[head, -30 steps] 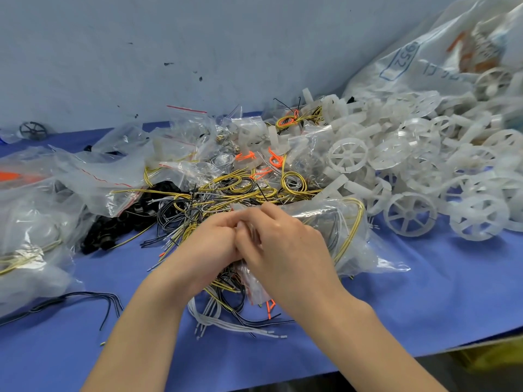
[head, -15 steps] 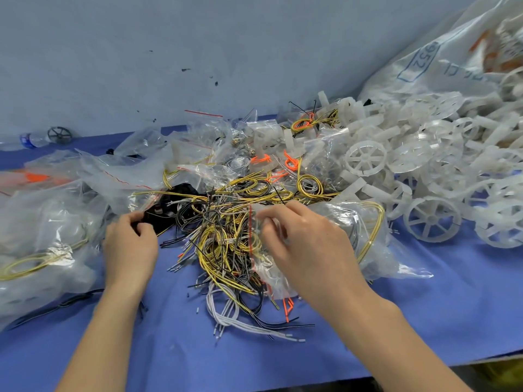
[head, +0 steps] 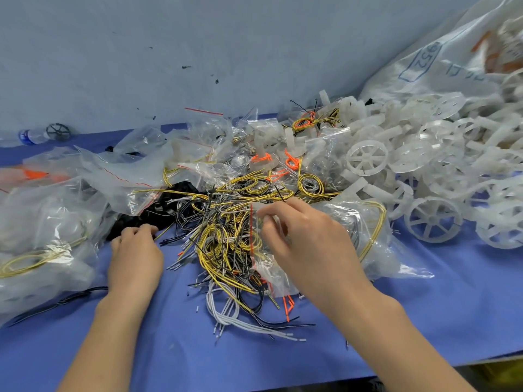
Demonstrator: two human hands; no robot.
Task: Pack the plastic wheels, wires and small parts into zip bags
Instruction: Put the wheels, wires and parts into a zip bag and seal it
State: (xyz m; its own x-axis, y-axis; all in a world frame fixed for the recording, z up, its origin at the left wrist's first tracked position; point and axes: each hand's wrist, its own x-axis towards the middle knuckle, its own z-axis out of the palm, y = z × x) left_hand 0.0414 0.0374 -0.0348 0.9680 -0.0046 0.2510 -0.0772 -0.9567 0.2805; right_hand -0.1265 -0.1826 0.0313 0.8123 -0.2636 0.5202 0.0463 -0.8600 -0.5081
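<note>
nearest, on the blue table cover, a loose bundle of white wires trails toward the table edge, with a few orange wire ends just beside it. a black wire lies at the left, running under the filled bags there. the left hand lies palm down with its fingers curled onto a heap of small black parts; its fingertips are hidden, so i cannot tell whether it holds any. the right hand pinches the mouth of a clear zip bag between thumb and fingers, just beside the bag's red zip strip, and the bag hangs down under the palm onto the wires. between the two hands sits a tangle of yellow and black wires, touching the bag. right of the right hand lies a packed bag with a yellow wire coil inside. farther back are more clear bags, yellow coils and orange wires in a heap. a pile of white plastic wheels fills the right side, spilling from a large printed sack. far left, by the wall, a dark wheel rests beside a bottle.
</note>
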